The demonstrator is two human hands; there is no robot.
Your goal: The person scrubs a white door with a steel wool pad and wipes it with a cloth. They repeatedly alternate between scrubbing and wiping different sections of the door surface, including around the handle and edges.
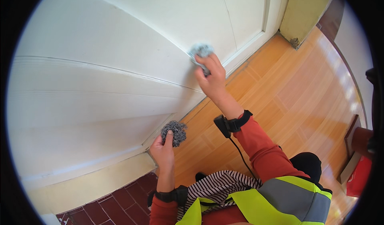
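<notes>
My right hand (211, 75) is closed on a crumpled pale blue-grey cloth (201, 51) and holds it against the white panelled door (135, 51), near the door's lower edge. The cloth is a little blurred. In my left hand (164, 150) is a grey metal scouring pad (175, 134), gripped under the thumb, close to the bottom of the white panelling. Whether the pad touches the door cannot be told. Both wrists wear black straps, and a cable runs from the right one.
Glossy wood-look flooring (255, 99) spreads below the door. A yellowish wall end (304, 12) with a chipped bottom corner stands at the upper right. Dark red tiles (111, 208) lie at the lower left. A red bag-like item (359, 177) is at the far right.
</notes>
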